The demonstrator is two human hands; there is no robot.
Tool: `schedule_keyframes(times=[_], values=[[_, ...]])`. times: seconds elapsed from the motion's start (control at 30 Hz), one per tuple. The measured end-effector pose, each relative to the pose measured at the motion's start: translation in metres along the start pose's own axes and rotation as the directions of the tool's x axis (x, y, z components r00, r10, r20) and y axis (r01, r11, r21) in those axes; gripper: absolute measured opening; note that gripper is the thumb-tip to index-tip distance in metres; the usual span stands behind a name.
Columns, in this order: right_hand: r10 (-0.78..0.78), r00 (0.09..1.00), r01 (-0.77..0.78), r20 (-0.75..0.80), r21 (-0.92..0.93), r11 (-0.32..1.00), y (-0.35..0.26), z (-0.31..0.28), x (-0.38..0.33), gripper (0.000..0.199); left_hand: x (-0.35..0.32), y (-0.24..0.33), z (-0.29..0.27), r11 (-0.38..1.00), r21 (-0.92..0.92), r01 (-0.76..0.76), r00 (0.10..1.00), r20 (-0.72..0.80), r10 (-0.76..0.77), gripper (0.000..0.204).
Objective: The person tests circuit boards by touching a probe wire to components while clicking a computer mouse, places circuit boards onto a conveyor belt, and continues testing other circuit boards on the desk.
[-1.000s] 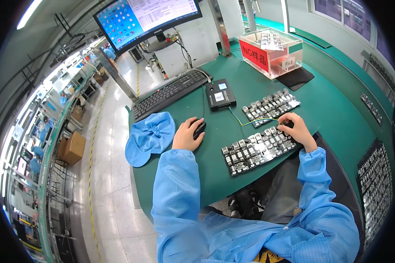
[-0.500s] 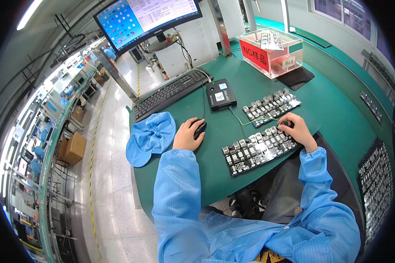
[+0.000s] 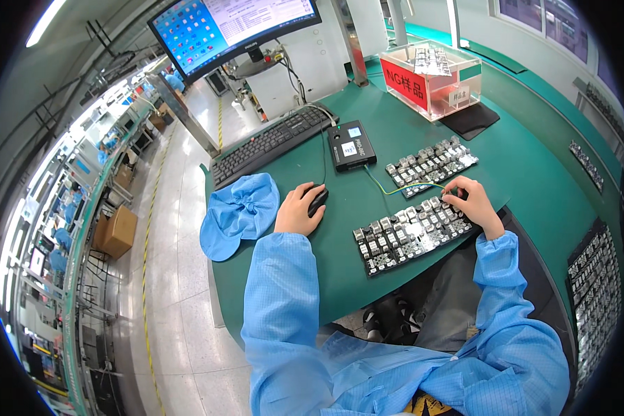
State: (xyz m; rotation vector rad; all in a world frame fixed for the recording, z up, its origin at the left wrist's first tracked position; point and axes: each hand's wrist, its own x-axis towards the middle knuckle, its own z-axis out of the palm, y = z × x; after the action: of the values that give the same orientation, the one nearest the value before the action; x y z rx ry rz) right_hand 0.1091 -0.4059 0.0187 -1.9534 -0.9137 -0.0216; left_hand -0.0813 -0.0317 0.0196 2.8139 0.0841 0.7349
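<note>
My left hand is curled over a black computer mouse on the green tabletop. The fingers of my right hand pinch the end of a thin yellow-green cable above the far right part of a circuit board panel. That panel bears rows of metal-cased parts. The very tip of the cable is hidden by my fingers. Beyond it lies a second, similar panel. The cable runs to a small black box-shaped device with a lit screen.
A black keyboard and a blue cloth cap lie to the left. A monitor stands at the back. At the far right is a clear box with a red label, boards on top. More panels sit along the right.
The view has shifted slightly. My right fingers have closed in a little around the cable end over the near panel. My left hand stays on the mouse.
</note>
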Motion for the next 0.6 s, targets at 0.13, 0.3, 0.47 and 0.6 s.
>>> schedule_keyframes(times=[0.13, 0.3, 0.47, 0.6], values=[[-0.017, 1.0, 0.017, 0.011, -0.011, 1.0, -0.0027, -0.0003, 0.001, 0.016, -0.0004, -0.0009, -0.0018, 1.0, -0.014, -0.006, 1.0, 0.003, 0.006, 0.046], [-0.029, 1.0, 0.029, 0.012, 0.003, 1.0, 0.0013, -0.0008, 0.001, 0.015, 0.0003, -0.0014, -0.0009, 1.0, -0.009, -0.002, 1.0, 0.004, 0.002, 0.046], [-0.016, 1.0, 0.016, 0.012, -0.004, 1.0, -0.0004, -0.0013, -0.0016, 0.013, -0.0007, 0.0, -0.0003, 1.0, -0.017, 0.006, 1.0, 0.018, -0.006, 0.047], [-0.011, 1.0, 0.011, 0.017, -0.004, 1.0, -0.0007, -0.0016, -0.0009, 0.013, -0.0011, -0.0001, -0.0001, 1.0, -0.007, 0.013, 1.0, 0.016, -0.013, 0.047]])
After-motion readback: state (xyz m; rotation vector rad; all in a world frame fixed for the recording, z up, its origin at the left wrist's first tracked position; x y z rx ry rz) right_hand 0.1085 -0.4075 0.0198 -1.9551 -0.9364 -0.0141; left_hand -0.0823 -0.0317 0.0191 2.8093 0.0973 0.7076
